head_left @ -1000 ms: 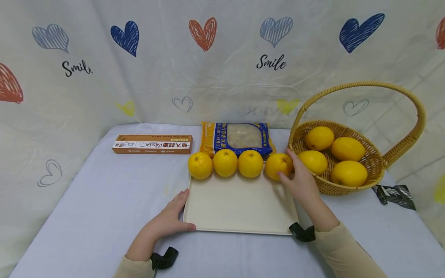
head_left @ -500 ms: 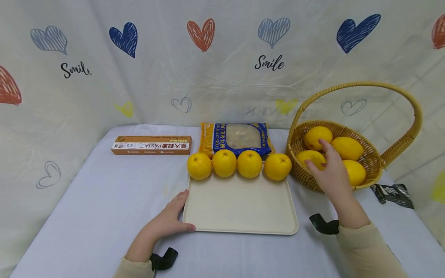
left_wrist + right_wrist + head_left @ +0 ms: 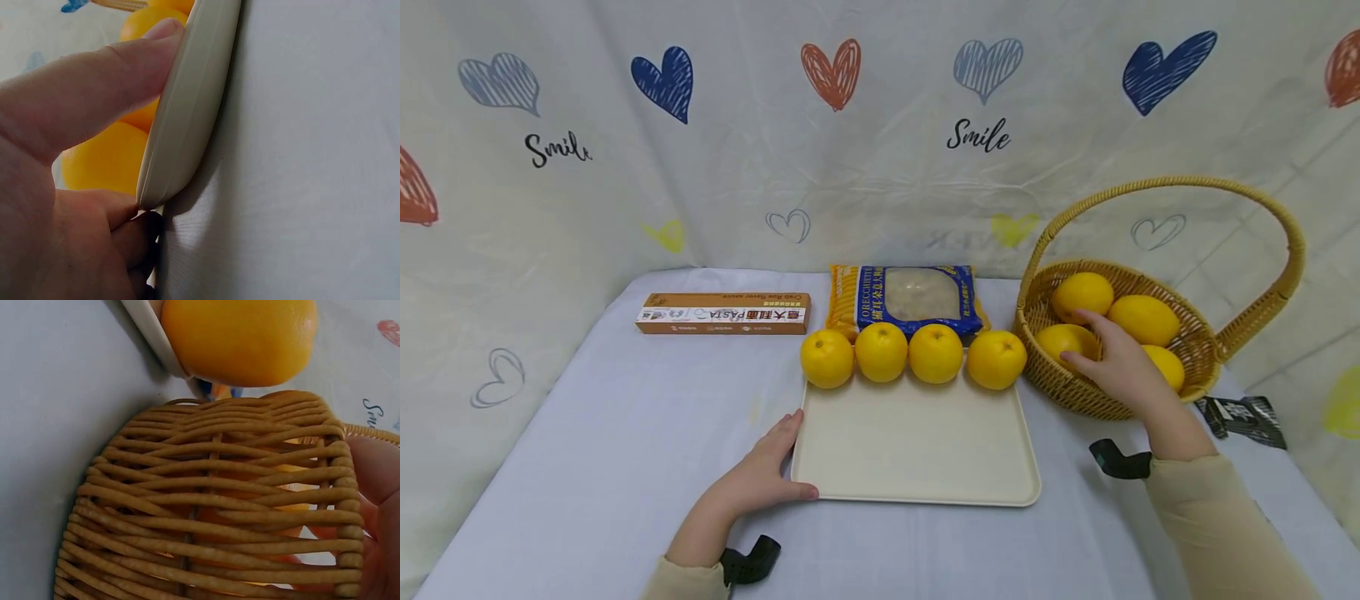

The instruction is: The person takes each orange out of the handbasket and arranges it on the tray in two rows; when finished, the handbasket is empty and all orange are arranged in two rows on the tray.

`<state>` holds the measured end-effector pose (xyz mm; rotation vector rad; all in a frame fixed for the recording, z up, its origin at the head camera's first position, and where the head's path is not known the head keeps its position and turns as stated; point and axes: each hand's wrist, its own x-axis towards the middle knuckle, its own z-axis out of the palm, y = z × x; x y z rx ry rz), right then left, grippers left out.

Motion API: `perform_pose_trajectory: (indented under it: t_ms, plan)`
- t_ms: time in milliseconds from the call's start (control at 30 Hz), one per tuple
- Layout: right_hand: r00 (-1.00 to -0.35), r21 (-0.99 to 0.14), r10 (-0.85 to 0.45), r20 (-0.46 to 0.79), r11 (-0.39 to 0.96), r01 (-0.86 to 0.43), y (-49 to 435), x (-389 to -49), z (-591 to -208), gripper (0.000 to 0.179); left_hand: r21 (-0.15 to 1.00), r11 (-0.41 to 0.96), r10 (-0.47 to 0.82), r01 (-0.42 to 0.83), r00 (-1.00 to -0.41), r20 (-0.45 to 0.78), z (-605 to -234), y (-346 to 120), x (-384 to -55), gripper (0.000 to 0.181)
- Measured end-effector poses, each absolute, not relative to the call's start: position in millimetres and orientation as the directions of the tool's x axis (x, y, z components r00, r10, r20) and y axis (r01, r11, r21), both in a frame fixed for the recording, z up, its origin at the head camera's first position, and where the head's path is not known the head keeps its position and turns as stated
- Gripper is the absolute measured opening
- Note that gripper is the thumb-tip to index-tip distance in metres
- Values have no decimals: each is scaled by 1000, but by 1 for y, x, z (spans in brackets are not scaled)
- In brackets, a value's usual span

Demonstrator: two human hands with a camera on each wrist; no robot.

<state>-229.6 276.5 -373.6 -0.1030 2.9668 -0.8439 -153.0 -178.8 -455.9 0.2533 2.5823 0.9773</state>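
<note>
A cream tray (image 3: 917, 450) lies on the white cloth, with a row of round oranges (image 3: 935, 353) along its far edge. My left hand (image 3: 756, 475) rests at the tray's near left corner. Its thumb touches the front rim and its other fingers lie along the left side; the left wrist view shows the thumb (image 3: 106, 81) against the rim. At the right, my right hand (image 3: 1123, 367) reaches into a wicker basket (image 3: 1086, 400) and grips the front left lemon (image 3: 1058, 340) between thumb and fingers. In the right wrist view the basket wall (image 3: 206, 519) hides most of that hand.
Other lemons (image 3: 1144, 320) lie in the basket, under its tall arched handle (image 3: 1180, 182). Behind the oranges is a pasta bag (image 3: 917, 296); a long pasta box (image 3: 724, 314) lies at the back left. A black wrapped packet (image 3: 1243, 419) is right of the basket.
My right hand has let go of the rightmost orange on the tray and moved right into the basket, onto a lemon. The left hand has stayed at the tray corner.
</note>
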Motion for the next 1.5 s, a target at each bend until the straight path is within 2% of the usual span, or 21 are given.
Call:
perform_pose_trajectory:
  t_ms: [500, 900, 1167, 1333, 1500]
  plan:
    - [-966, -492, -228, -125, 860, -139, 288, -250, -383, 73, 662, 749, 279, 20, -916, -288, -457, -178, -153, 111]
    - [-967, -493, -226, -119, 859, -140, 289, -252, -387, 73, 662, 749, 276, 15, -916, -292, -455, -177, -153, 110]
    - [-989, -466, -149, 3, 875, -134, 289, -245, -390, 74, 667, 744, 280, 17, -915, -289, -458, -177, -152, 110]
    - [-984, -487, -61, 165, 863, -135, 287, -238, -386, 80, 667, 745, 281, 20, -916, -286, -457, -177, -152, 109]
    - [-944, -542, -6, 330, 817, -195, 285, -232, -383, 82, 661, 750, 278, 20, -917, -288, -457, -177, -152, 109]
